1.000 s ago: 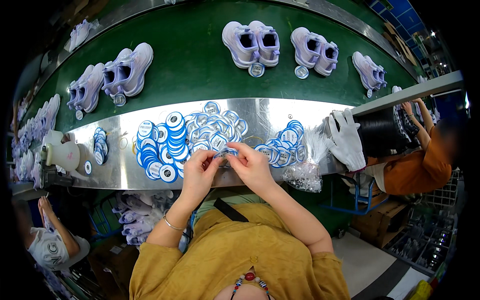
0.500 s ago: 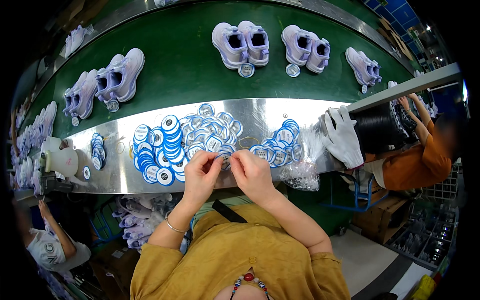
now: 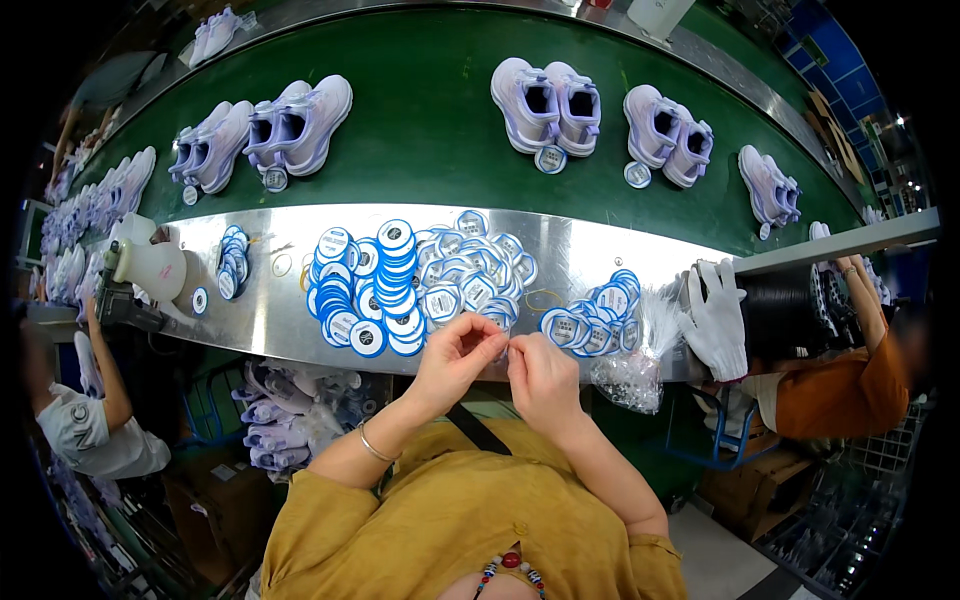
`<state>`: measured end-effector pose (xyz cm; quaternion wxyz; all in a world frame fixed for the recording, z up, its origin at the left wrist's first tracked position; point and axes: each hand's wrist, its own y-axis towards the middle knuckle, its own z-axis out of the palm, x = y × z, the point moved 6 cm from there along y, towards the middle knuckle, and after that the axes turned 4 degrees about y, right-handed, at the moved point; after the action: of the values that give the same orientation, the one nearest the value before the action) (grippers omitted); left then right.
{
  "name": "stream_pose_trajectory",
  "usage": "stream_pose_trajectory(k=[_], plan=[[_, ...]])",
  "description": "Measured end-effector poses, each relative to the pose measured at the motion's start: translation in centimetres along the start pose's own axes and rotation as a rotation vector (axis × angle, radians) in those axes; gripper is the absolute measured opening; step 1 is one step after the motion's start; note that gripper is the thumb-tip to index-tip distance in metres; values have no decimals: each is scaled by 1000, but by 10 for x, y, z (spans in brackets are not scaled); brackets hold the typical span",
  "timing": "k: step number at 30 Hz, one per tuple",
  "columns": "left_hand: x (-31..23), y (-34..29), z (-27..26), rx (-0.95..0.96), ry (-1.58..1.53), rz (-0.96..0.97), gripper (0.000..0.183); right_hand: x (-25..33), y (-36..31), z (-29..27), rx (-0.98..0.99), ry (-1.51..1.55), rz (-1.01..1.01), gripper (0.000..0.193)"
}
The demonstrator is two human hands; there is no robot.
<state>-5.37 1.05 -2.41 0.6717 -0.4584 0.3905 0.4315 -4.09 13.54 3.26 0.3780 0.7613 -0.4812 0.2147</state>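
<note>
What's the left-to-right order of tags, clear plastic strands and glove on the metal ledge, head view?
Lone round tag, small overlapping tag stack, large blue-rimmed tag pile, smaller tag pile, clear plastic strand bundle, white glove.

Tiny print on round tags [image 3: 396, 285], letters on pale shirt [image 3: 90, 440]

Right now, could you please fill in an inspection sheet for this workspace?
Surface: shiny metal bench.
Work items: round blue-edged tags, in loose heaps.
Clutter: white glove, thin clear strands, white container.
Hands: left hand and right hand pinching, fingertips close together; anything held is too small to tell.
Cables: nothing seen.
Surroundings: pale shoes on a green surface; people at both sides.
</note>
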Motion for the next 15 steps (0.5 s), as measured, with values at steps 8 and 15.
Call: stream_pose_trajectory(k=[8,15], plan=[[-9,-7,-9,75,41,-10,7,-7,6,11,153,346,303,15],[-48,8,-54,-62,601,241,10,-14,3,19,179,367,317,9]])
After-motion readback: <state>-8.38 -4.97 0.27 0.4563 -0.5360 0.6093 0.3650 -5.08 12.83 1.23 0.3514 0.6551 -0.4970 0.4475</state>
